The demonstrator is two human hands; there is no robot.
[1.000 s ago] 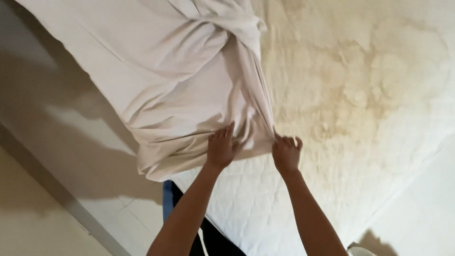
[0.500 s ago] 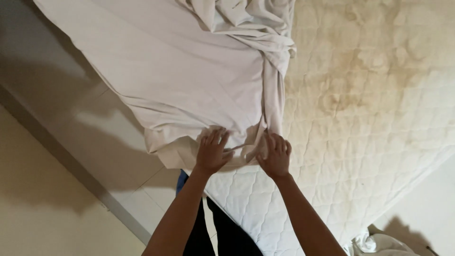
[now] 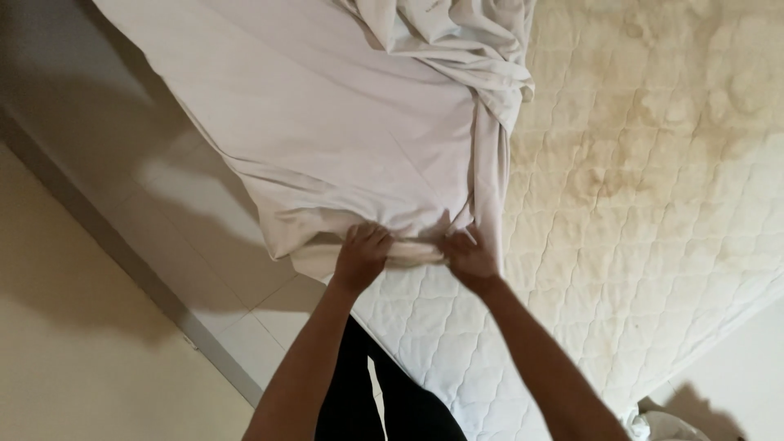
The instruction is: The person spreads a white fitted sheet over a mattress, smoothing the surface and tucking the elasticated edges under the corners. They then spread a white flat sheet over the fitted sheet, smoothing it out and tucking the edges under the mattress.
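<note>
Bedsheet [image 3: 343, 139], white and creased, is gripped at its near hem: the left hand [image 3: 362, 255] curls its fingers [image 3: 369, 237] over the bunched edge, and the right hand [image 3: 468, 257] pinches the same edge just beside it. The cloth spreads over the left side of a quilted, yellow-stained mattress [image 3: 653, 204], twisted into a rope-like fold along its right edge and overhanging the tiled floor [image 3: 204, 269].

Both hands [image 3: 416, 255] clenched, arms outstretched

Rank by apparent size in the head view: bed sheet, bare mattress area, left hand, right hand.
1. bed sheet and bare mattress: alike, unranked.
2. left hand and right hand: far smaller, about equal.
</note>
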